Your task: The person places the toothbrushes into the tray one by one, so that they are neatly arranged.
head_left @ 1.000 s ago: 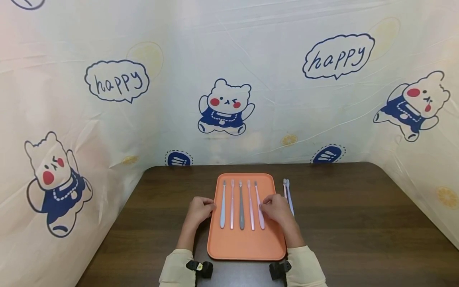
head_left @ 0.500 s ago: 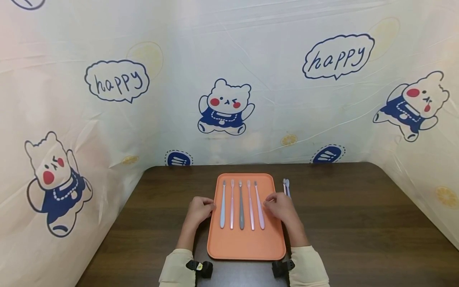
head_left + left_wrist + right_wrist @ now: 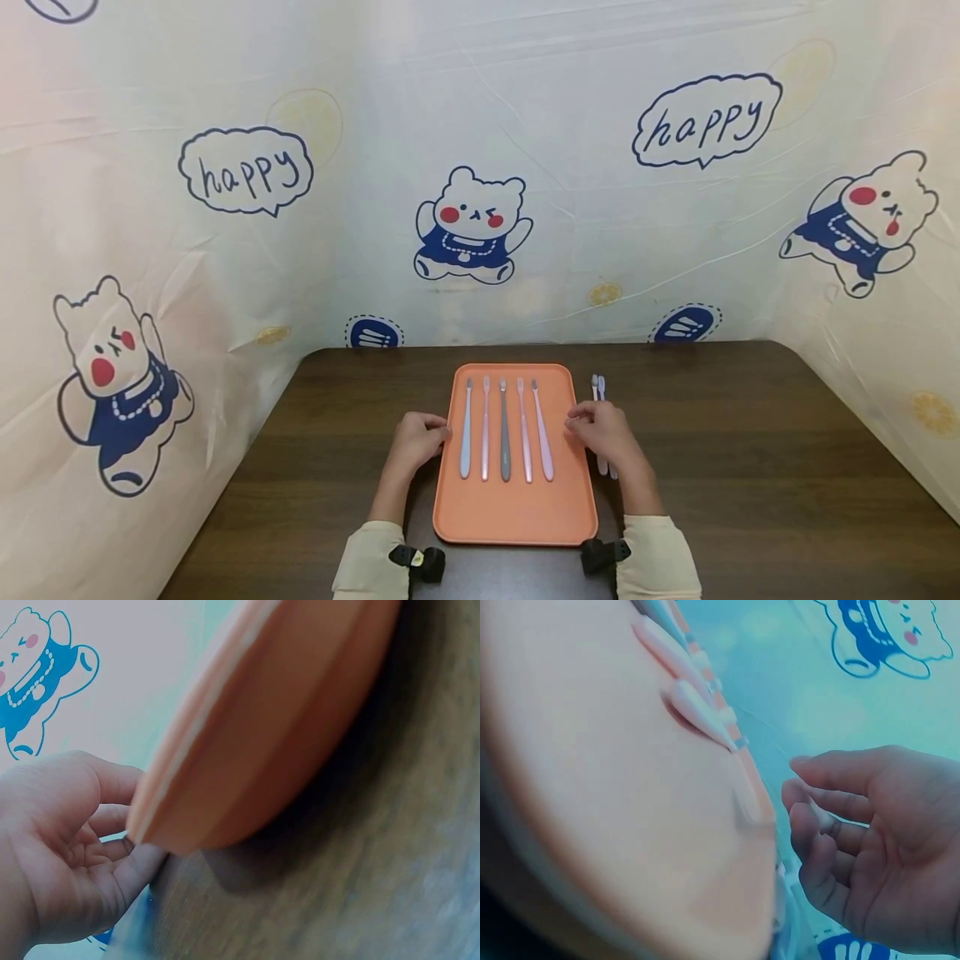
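Observation:
An orange tray (image 3: 517, 517) lies lengthwise before me in the head view. Several toothbrushes are lined up on it, heads toward the far side: a light blue one (image 3: 466, 450), a grey one (image 3: 506, 450) in the middle, pink ones, and a slightly slanted pinkish-lilac one (image 3: 545, 454) at the right. My left hand (image 3: 418, 435) pinches the tray's left rim; the left wrist view shows thumb and fingers at that edge. My right hand (image 3: 606, 429), holding nothing, hovers by the right rim with loosely curved fingers. It partly hides two more toothbrushes (image 3: 602, 388) beside the tray.
The tray rests on a dark wooden table (image 3: 750, 467). A pale curtain (image 3: 360, 167) with printed bears and lettering rises behind the table and along both sides.
My right hand has moved off the rightmost toothbrush on the tray, rightward to the tray's right rim. That brush stays in place. My left hand keeps its hold on the left rim.

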Demonstrator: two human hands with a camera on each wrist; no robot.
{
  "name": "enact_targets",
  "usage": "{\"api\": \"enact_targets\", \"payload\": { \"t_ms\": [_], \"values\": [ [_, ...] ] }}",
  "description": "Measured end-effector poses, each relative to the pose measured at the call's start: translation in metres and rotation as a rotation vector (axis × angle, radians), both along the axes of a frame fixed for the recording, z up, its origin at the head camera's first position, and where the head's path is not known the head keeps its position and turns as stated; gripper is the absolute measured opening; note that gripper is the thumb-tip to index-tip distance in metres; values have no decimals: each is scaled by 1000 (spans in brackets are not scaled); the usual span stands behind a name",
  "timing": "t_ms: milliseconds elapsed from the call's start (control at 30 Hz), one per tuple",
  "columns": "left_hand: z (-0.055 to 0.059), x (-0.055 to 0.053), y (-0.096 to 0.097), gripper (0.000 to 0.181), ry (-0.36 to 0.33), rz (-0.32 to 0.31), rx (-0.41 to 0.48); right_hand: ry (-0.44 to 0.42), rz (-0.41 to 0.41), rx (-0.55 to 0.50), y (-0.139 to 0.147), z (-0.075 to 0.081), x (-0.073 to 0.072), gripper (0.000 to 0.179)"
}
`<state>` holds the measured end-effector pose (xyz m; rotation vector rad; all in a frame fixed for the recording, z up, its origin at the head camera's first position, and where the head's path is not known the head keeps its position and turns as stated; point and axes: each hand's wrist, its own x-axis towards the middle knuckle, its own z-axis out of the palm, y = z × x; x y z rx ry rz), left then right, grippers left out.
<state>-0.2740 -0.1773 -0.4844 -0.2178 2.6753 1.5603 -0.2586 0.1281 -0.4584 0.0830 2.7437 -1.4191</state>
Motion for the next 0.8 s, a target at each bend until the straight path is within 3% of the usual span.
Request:
{"api": "enact_targets", "payload": {
  "t_ms": [800],
  "values": [
    [0, 0, 1, 26, 18, -14, 10, -15, 11, 38, 32, -3, 2, 29]
  ]
}}
